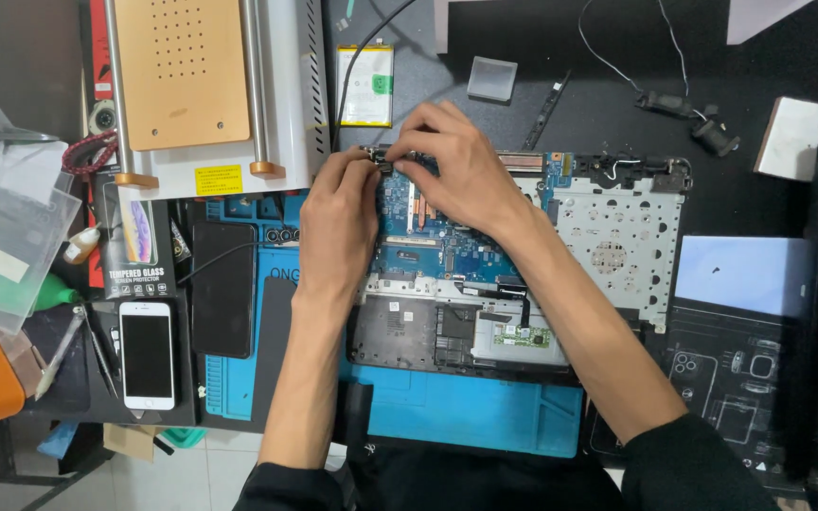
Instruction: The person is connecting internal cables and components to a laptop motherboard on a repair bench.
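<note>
Pinching the blue motherboard's point(433, 241) top edge, both hands' fingers point(400, 163)

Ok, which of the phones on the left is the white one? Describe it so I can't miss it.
Start at the opened laptop base on the blue mat, where both hands work, then look left past the left hand. Beyond the black phone lying face up lies the white phone, near the table's front edge. It alone has a white frame around its dark screen.
</note>
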